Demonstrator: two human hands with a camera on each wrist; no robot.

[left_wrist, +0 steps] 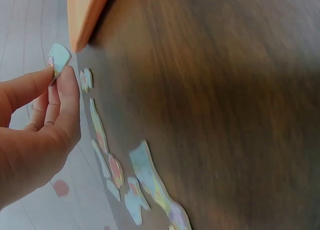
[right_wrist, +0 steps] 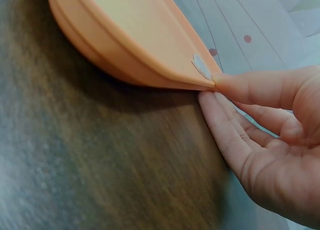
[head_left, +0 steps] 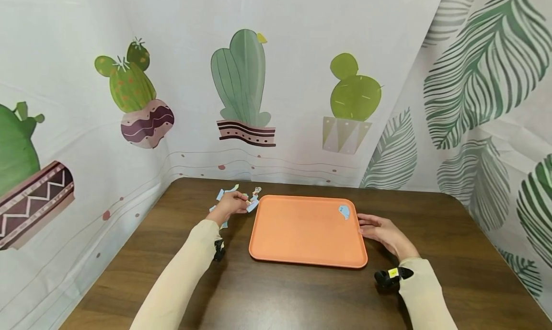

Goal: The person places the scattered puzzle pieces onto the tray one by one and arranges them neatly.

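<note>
My left hand (head_left: 229, 205) pinches a pale blue puzzle piece (left_wrist: 60, 56) between thumb and fingers, just above the table near the tray's left side. The orange tray (head_left: 302, 232) lies flat on the wooden table, and one small blue piece (head_left: 343, 211) sits in its far right corner. At the tray's right side, my right hand (head_left: 385, 232) holds the rim, thumb on the top edge and fingers against the outer side and underneath, as the right wrist view shows. Several loose puzzle pieces (left_wrist: 156, 182) lie on the table beneath my left hand, which partly hides them in the head view.
Dark brown wooden table (head_left: 293, 296) runs around the tray. Behind it hangs a white cloth (head_left: 297, 81) printed with cacti and leaves, close to the table's back edge. Another piece (head_left: 257, 190) lies by the tray's far left corner.
</note>
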